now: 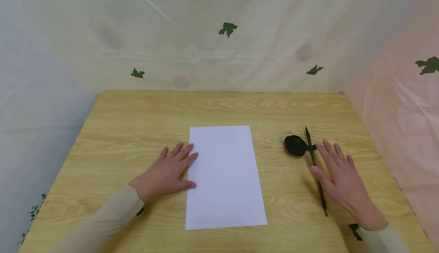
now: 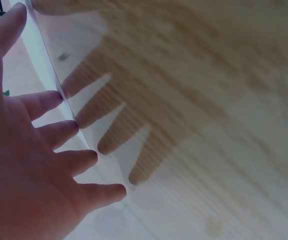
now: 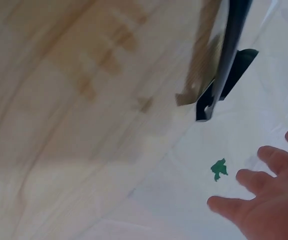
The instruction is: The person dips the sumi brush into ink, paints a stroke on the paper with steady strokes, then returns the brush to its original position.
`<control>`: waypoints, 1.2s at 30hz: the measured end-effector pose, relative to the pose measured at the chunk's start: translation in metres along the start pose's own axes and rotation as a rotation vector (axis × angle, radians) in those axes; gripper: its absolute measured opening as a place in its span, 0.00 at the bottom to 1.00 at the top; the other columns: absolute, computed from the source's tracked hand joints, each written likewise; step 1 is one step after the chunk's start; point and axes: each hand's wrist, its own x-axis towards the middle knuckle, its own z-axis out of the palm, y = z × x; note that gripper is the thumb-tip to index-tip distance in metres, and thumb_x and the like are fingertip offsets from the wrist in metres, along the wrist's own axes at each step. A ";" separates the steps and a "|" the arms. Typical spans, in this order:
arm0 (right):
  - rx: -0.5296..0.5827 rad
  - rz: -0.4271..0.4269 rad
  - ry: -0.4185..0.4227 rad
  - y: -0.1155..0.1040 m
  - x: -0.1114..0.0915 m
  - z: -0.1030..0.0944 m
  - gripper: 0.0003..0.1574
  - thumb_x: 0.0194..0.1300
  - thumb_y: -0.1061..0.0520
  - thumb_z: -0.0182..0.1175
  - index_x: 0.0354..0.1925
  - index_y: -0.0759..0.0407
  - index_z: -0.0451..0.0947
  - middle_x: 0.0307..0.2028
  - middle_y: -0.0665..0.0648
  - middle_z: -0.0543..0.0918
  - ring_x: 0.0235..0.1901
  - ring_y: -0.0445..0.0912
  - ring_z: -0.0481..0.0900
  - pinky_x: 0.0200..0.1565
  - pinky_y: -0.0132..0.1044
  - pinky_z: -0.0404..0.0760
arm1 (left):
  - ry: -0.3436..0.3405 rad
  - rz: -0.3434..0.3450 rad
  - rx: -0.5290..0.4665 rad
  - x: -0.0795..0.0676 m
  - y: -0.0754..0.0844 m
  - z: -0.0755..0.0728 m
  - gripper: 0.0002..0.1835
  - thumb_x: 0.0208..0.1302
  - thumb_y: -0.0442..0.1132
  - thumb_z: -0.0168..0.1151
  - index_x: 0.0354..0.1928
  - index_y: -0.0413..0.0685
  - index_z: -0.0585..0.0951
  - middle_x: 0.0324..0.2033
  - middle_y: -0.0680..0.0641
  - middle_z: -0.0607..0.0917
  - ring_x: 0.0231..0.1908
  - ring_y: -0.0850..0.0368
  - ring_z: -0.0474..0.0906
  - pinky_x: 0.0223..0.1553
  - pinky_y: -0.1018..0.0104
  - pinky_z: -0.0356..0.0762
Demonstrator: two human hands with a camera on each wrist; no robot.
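Observation:
A blank white sheet of paper (image 1: 223,176) lies upright on the wooden table. My left hand (image 1: 168,173) is spread at its left edge, with fingertips and thumb over the margin; the left wrist view also shows this hand (image 2: 39,150) palm-side. To the right is a small black round dish (image 1: 295,145) with a short handle. Across that handle leans a dark calligraphy brush (image 1: 317,180), pointed tip away from me, hanging loop towards me. Beside the brush my right hand (image 1: 346,182) has its fingers extended, thumb at the shaft; whether it touches cannot be told.
The wooden table (image 1: 137,116) has a back edge against a pale hanging cloth (image 1: 192,32) with green leaf-like patches. Small dark marks (image 1: 279,140) dot the tabletop near the dish. A pinkish cloth (image 1: 394,112) hangs along the right side.

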 end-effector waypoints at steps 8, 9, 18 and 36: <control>-0.026 -0.120 0.011 0.016 -0.002 -0.007 0.45 0.78 0.49 0.58 0.82 0.56 0.51 0.80 0.65 0.53 0.81 0.58 0.43 0.77 0.62 0.38 | -0.023 0.000 0.007 0.003 -0.003 0.000 0.50 0.66 0.68 0.63 0.81 0.48 0.61 0.81 0.42 0.53 0.80 0.35 0.44 0.70 0.25 0.48; -0.031 -0.134 0.011 0.018 -0.002 -0.008 0.45 0.78 0.50 0.59 0.82 0.57 0.52 0.80 0.65 0.53 0.81 0.58 0.43 0.77 0.61 0.39 | -0.024 0.001 0.007 0.003 -0.003 0.000 0.50 0.66 0.68 0.63 0.81 0.48 0.61 0.81 0.42 0.53 0.80 0.35 0.44 0.70 0.25 0.48; -0.068 -0.242 0.014 0.034 0.001 -0.016 0.44 0.74 0.49 0.63 0.80 0.57 0.59 0.79 0.64 0.60 0.80 0.55 0.49 0.78 0.55 0.45 | -0.029 -0.001 -0.012 0.003 -0.004 0.000 0.50 0.67 0.68 0.63 0.81 0.50 0.60 0.82 0.43 0.52 0.80 0.36 0.42 0.71 0.26 0.48; -0.104 -0.340 -0.043 0.050 0.011 -0.017 0.41 0.67 0.49 0.70 0.75 0.51 0.70 0.75 0.64 0.67 0.79 0.55 0.54 0.75 0.62 0.53 | -0.027 0.004 -0.014 0.003 -0.003 -0.002 0.49 0.67 0.67 0.64 0.81 0.48 0.62 0.81 0.42 0.54 0.80 0.35 0.45 0.70 0.25 0.50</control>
